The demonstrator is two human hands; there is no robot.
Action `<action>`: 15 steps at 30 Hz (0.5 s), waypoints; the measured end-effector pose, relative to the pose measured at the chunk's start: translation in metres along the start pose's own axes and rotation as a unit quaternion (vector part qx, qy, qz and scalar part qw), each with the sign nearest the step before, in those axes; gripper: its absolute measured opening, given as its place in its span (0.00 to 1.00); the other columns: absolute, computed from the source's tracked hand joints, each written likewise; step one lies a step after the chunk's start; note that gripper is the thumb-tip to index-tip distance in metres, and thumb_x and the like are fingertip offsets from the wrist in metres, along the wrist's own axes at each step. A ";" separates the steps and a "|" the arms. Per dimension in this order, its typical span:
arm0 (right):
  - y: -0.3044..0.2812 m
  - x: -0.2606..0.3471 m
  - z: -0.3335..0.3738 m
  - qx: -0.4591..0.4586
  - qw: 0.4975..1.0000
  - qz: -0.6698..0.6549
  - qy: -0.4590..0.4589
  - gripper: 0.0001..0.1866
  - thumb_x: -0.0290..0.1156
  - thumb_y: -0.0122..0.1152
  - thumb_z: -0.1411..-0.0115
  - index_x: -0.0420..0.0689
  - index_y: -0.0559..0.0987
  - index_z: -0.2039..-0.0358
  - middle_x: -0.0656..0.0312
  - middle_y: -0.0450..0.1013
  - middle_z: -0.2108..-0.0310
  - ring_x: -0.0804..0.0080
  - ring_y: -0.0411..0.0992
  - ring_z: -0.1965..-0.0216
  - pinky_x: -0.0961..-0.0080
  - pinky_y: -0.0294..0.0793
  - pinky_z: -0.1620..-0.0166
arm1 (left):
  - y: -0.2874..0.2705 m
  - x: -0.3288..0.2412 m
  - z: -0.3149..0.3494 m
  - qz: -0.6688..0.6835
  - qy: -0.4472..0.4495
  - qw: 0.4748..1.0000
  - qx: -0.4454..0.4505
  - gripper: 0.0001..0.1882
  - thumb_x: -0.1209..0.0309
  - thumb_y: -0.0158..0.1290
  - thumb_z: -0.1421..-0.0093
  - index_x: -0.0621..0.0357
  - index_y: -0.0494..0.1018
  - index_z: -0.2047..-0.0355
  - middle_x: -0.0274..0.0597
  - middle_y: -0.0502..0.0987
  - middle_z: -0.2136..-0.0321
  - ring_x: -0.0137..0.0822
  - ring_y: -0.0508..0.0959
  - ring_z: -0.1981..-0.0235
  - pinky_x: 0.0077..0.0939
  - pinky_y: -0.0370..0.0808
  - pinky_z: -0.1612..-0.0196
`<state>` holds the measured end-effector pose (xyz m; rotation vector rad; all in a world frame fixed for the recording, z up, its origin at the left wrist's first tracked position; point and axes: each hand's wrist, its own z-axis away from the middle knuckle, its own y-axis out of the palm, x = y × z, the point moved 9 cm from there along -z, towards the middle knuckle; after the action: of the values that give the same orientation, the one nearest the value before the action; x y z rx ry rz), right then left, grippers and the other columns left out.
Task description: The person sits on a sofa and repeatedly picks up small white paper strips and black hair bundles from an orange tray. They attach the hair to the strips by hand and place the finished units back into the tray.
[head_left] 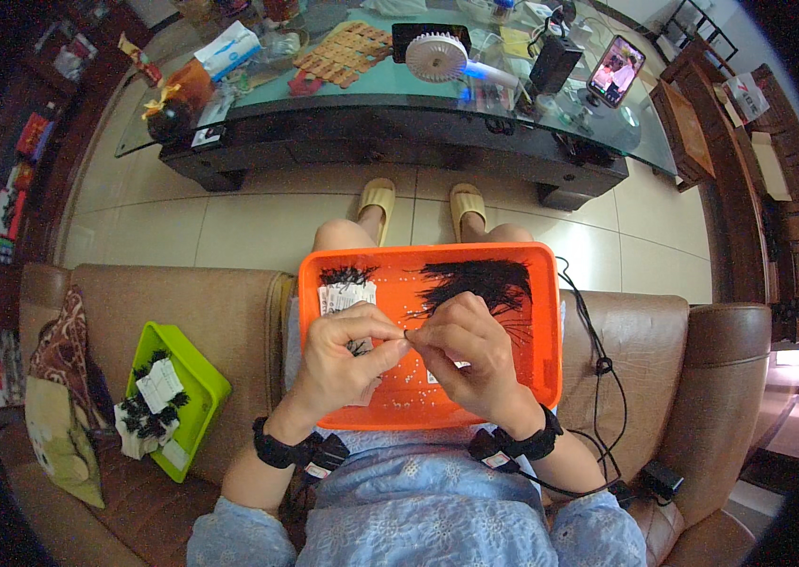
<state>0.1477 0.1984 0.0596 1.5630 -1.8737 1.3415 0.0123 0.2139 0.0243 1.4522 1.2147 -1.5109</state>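
An orange tray (549, 283) rests on my lap. Above its middle, my left hand (350, 345) and my right hand (468, 352) meet fingertip to fingertip, both closed in a pinch. A tiny dark bit shows between them, too small to name. Beyond my right hand lies a bundle of thin black strands (477, 281), with a few loose ones fanning right. A smaller black bunch (347, 275) and white printed paper (347, 298) lie in the far left part, near my left hand. Tiny white beads (401, 380) are scattered over the tray's bottom.
A green tray (215, 392) with black bristly pieces and white labels sits left on the brown sofa (182, 302). Black cable (598, 364) runs at my right. Ahead stands a glass table (314, 104) with a small fan (437, 57) and a phone (617, 71).
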 end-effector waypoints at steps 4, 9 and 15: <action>0.003 0.004 0.001 0.005 1.000 0.003 -0.006 0.12 0.15 0.65 0.57 0.39 0.79 0.70 0.60 0.73 0.73 0.65 0.70 0.69 0.72 0.68 0.65 | 0.001 0.010 0.000 0.041 -0.037 0.998 0.012 0.01 0.80 0.56 0.49 0.66 0.75 0.75 0.39 0.76 0.76 0.27 0.74 0.75 0.20 0.70 0.71; 0.013 -0.032 0.020 0.011 0.935 -0.240 0.262 0.09 0.22 0.66 0.50 0.40 0.79 0.67 0.61 0.74 0.68 0.71 0.71 0.66 0.75 0.70 0.63 | 0.004 0.004 -0.001 0.057 -0.006 0.997 0.042 0.02 0.81 0.56 0.50 0.63 0.75 0.75 0.39 0.75 0.74 0.30 0.74 0.70 0.25 0.69 0.65; 0.030 -0.043 0.031 0.060 0.858 -0.362 0.358 0.08 0.26 0.64 0.44 0.38 0.80 0.64 0.65 0.77 0.67 0.82 0.72 0.65 0.81 0.72 0.60 | 0.005 -0.005 -0.002 0.037 0.012 0.997 0.066 0.02 0.80 0.57 0.50 0.62 0.76 0.75 0.39 0.75 0.75 0.31 0.74 0.71 0.24 0.70 0.66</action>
<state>0.1439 0.1951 -0.0012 1.3264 -0.6600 1.3862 0.0184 0.2139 0.0287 1.5888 1.0808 -1.5525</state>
